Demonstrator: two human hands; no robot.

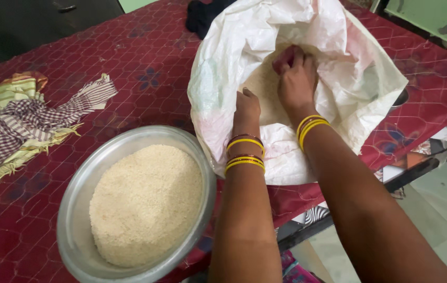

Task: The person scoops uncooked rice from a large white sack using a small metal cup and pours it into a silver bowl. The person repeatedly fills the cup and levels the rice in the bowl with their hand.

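- The metal bowl [77, 209] sits nearest, on the red quilted cover [145, 68], just left of the person's forearms. It already holds a broad heap of white rice [147, 204], mounded close to the rim, so a good share of the scooping looks done.
- The left hand [246, 107] rests on the near lip of the white sack [223, 78], fingers curled down over the edge and pinning it open; yellow and dark bangles [245, 154] ring the wrist.
- The right hand [297, 78] is further in, palm down on the rice inside the sack, fingers closed around a small reddish cup [284, 58] that is only partly visible. I cannot tell whether the cup is full.
- Plenty of rice shows in the sack, so as a judgement more could be moved, though the bowl has little room left.
- A striped and checked cloth [19, 120] lies well apart at the left; a dark cloth [202, 15] lies beyond the sack.
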